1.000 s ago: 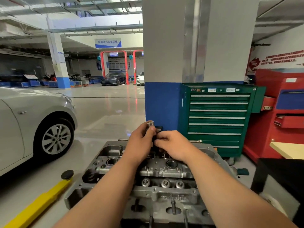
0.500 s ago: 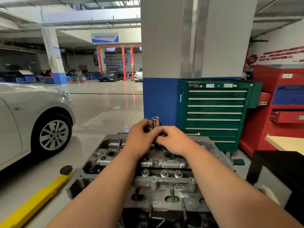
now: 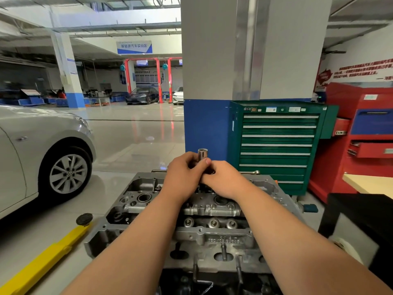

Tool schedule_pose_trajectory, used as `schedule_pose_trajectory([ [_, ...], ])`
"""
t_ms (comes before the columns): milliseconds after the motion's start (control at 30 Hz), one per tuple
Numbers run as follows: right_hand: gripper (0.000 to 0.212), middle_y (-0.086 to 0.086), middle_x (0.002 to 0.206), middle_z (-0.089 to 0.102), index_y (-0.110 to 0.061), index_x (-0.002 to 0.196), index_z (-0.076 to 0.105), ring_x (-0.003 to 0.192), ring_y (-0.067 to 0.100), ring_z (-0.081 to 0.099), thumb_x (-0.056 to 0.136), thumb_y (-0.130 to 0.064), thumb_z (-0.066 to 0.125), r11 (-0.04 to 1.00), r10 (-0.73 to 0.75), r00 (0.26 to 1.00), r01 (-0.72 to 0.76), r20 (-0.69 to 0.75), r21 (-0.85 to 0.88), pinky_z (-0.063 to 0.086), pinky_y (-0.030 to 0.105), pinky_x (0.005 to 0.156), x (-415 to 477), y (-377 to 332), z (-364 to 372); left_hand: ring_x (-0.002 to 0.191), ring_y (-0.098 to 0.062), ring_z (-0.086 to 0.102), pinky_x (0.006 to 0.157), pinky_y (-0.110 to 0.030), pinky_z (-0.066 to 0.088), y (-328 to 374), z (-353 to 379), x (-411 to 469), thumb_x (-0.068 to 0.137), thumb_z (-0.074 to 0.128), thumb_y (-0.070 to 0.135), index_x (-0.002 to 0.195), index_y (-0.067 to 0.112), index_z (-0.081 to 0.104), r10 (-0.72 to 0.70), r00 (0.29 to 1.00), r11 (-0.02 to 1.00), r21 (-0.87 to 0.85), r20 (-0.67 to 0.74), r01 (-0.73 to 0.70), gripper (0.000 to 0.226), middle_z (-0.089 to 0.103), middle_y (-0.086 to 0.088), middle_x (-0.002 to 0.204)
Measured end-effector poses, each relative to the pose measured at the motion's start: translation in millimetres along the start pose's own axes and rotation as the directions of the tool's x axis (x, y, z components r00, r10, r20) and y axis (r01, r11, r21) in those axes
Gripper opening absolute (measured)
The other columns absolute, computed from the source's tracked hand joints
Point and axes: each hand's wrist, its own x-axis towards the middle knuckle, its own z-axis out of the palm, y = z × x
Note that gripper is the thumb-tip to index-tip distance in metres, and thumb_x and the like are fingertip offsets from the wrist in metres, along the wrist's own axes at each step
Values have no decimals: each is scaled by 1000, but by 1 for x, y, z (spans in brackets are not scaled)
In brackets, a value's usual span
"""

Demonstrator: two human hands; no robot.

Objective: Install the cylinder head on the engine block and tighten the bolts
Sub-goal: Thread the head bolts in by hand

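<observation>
Two hands meet at mid-frame, closer together than a second ago, and the chrome socket (image 3: 202, 154), tilted then, now stands upright; one left hand (image 3: 184, 177) pinches it; one right hand (image 3: 226, 180) curls its fingers just below, its hold hidden; one grey cast cylinder head (image 3: 212, 238) fills the lower centre, three round cups (image 3: 213, 223) in a row.

Pretty clearly a car repair shop. Take the big grey-and-blue pillar (image 3: 251, 60) as the middle: a green drawer tool cabinet (image 3: 276, 145) stands just right of it, with a red tool chest (image 3: 365, 145) further right. Left of the pillar there's a silver car (image 3: 32, 150) and a yellow lift arm (image 3: 42, 265). Far behind on that side are red lift posts (image 3: 158, 79). A bare cylinder head (image 3: 212, 237) sits in front of the pillar.
</observation>
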Motion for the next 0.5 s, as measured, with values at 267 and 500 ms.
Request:
schedule_pose_trajectory([
  [267, 18, -11, 55, 63, -24, 71, 68, 48, 2, 49, 81, -11, 61, 999, 19, 998, -20, -61, -25, 37, 11, 43, -1, -1, 0, 70, 3, 53, 60, -10, 38, 3, 4, -3, 82, 73, 36, 85, 29, 55, -63, 998, 997, -53, -29, 61, 19, 58, 12, 84],
  [500, 20, -1, 83, 72, -29, 104, 69, 69, 14, 61, 89, -24, 58, 1000, 4, 1000, -4, 9, -29, 51, 29, 65, -3, -3, 1, 67, -7, 59, 64, -22, 44, 2, 0, -1, 87, 68, 30, 78, 20, 64, -5, 999, 998, -57, -51, 2, 13, 64, 8, 71],
])
